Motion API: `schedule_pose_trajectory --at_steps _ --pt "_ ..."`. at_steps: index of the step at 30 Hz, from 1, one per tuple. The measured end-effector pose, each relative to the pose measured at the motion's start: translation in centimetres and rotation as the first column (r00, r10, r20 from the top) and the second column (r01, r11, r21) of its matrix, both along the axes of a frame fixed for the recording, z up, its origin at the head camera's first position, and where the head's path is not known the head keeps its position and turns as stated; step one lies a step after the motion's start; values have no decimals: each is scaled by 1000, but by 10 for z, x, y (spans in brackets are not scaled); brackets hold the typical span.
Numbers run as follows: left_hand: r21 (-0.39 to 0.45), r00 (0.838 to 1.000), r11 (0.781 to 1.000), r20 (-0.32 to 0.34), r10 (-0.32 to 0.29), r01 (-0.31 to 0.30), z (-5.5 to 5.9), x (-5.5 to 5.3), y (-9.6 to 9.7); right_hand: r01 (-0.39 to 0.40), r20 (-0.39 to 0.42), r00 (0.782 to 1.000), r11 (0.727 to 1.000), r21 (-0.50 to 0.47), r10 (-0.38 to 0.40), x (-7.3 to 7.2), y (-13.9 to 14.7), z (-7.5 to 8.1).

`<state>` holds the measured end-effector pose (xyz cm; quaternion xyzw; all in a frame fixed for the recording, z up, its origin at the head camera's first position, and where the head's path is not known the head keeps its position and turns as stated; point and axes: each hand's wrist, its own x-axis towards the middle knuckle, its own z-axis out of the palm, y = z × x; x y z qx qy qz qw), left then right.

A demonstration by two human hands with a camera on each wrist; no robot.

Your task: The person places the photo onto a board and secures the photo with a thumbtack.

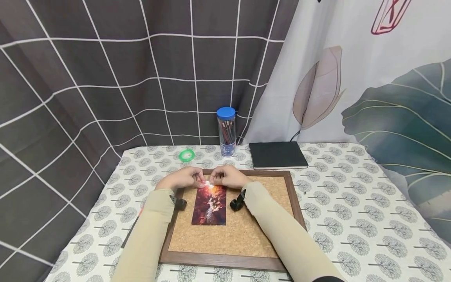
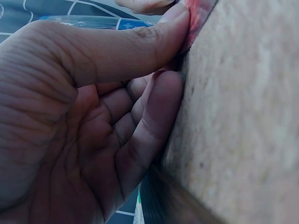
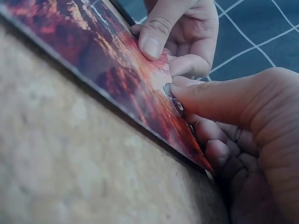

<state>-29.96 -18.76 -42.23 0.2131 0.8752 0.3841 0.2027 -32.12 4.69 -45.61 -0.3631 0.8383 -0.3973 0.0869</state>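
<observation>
A picture card [image 1: 210, 205] with a red and orange canyon scene lies on a cork board [image 1: 197, 239] in a brown wooden frame. My left hand [image 1: 186, 178] pinches the card near its upper left corner; in the right wrist view its thumb [image 3: 153, 44] rests on the printed face. At the middle of the top edge, my right hand [image 1: 230, 177] pinches a small, shiny grey disc that looks like a thumbtack [image 3: 167, 88]. The right fingers curl beyond the card's top edge, and the tack's point is hidden.
Behind the board stand a green tape roll [image 1: 186, 155], a clear tube of pencils [image 1: 226, 133] with a blue lid, and a black notebook [image 1: 278, 155]. A dark flat item [image 1: 128, 234] is partly hidden by the left sleeve. Curtains hang behind the tree-print tablecloth [image 1: 345, 219].
</observation>
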Motion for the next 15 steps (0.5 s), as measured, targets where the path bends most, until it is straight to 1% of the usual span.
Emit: schedule_pose_trajectory --at_steps 6,11,15 --pt "-9 1000 1000 -5 1 -1 0 0 0 3 25 1000 1000 -9 -3 -1 1 0" --pt "-13 1000 1000 -10 0 0 0 -1 0 -8 21 1000 1000 -16 9 -2 2 0" --pt "-3 1000 1000 0 1 -1 -1 -2 -1 -4 20 1000 1000 -4 4 -2 1 1"
